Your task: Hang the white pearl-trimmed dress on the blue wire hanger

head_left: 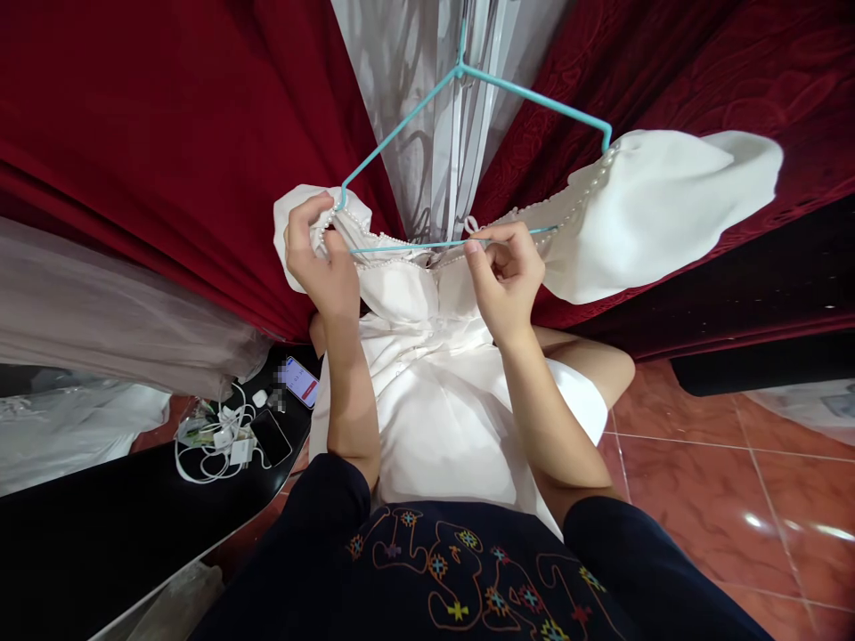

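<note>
A white dress with puffed sleeves and a pearl-trimmed neckline lies across my lap. It hangs from a light blue clothes hanger. My left hand is at the sleeve on the left, its fingers curled around the pearl-edged strap close to the hanger's end. Thumb and forefinger of my right hand are pinched together at the middle of the neckline, by the hanger's lower bar and a small white loop. What lies in that pinch is too small to make out. The right sleeve puffs out beside it.
Dark red curtains and sheer white cloth hang in front. On a black bench at left lie a lit phone, a dark phone and white charger cables. Red floor tiles show at right.
</note>
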The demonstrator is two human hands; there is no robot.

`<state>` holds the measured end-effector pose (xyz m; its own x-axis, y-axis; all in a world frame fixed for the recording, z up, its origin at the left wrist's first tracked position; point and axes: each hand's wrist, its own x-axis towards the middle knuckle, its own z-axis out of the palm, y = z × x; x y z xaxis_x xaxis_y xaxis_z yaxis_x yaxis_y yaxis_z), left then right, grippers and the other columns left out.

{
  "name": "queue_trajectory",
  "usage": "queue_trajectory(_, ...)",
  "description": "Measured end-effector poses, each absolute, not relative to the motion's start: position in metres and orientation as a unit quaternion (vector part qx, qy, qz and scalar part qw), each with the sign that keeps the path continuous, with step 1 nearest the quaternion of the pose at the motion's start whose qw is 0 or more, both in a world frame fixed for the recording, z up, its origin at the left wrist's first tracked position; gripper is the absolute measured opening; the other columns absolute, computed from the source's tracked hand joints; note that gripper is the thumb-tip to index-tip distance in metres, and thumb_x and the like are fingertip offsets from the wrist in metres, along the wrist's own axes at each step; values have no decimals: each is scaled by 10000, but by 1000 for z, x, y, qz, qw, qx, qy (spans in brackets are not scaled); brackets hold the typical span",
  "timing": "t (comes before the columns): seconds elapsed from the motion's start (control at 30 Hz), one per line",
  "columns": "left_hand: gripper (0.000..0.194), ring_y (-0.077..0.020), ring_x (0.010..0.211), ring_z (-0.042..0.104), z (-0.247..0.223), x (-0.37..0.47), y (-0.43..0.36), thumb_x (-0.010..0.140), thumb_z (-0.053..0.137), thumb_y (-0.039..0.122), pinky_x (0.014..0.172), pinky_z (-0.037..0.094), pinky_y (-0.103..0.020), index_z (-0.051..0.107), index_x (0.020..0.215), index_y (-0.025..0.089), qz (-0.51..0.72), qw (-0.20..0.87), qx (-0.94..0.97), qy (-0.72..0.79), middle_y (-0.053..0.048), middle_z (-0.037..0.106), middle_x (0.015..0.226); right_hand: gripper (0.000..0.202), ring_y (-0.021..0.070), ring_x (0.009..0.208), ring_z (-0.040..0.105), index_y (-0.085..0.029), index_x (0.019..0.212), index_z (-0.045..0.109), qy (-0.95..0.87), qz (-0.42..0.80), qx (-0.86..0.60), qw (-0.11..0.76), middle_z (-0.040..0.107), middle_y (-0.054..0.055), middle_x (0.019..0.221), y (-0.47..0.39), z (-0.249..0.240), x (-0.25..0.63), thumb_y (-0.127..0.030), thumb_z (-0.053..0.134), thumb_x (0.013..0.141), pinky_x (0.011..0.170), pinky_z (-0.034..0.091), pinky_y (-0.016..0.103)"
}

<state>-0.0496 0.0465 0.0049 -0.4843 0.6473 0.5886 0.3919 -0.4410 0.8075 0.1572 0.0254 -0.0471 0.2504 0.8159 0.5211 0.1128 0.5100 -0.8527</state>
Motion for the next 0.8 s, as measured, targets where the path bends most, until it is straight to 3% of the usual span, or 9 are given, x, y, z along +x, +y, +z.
queue_trajectory(0.13, 292, -163, 1052, 680, 8, -65, 55, 923, 510, -36, 1041, 521, -308, 693, 920, 192, 702, 95, 494, 504, 2, 674, 958, 338, 49, 524, 298, -238, 949, 625, -549, 252, -415, 680, 357, -73, 615, 28, -47, 162, -570, 688, 962, 519, 252, 248)
queue_trajectory(0.27, 395, -116, 902, 640, -3, -93, 61, 906, 437, -112, 911, 503, -285, 727, 896, 157, 734, 62, 486, 471, -4, 694, 907, 317, 51, 525, 302, -231, 942, 642, -549, 230, -420, 685, 355, -76, 600, 27, -46, 165, -542, 701, 960, 530, 241, 253)
queue_trajectory(0.37, 386, -109, 900, 637, -21, -109, 61, 926, 451, -94, 901, 498, -304, 728, 933, 175, 768, 72, 438, 462, 14, 695, 929, 313, 51, 520, 312, -227, 941, 649, -553, 224, -425, 681, 354, -78, 590, 25, -45, 162, -536, 696, 964, 530, 248, 256)
queue_trajectory(0.57, 130, -141, 917, 679, -46, -119, 50, 927, 652, 102, 921, 534, -315, 711, 993, 197, 741, 88, 436, 503, 6, 721, 965, 369, 50, 507, 313, -228, 921, 627, -545, 224, -429, 685, 366, -79, 592, 25, -45, 158, -589, 700, 945, 517, 276, 260)
queue_trajectory(0.8, 164, -175, 949, 709, -56, -135, 39, 881, 613, 105, 961, 563, -312, 686, 1018, 157, 728, 39, 403, 553, -44, 728, 988, 374, 52, 508, 314, -227, 907, 632, -558, 268, -424, 661, 351, -81, 569, 20, -38, 152, -594, 685, 953, 517, 248, 261)
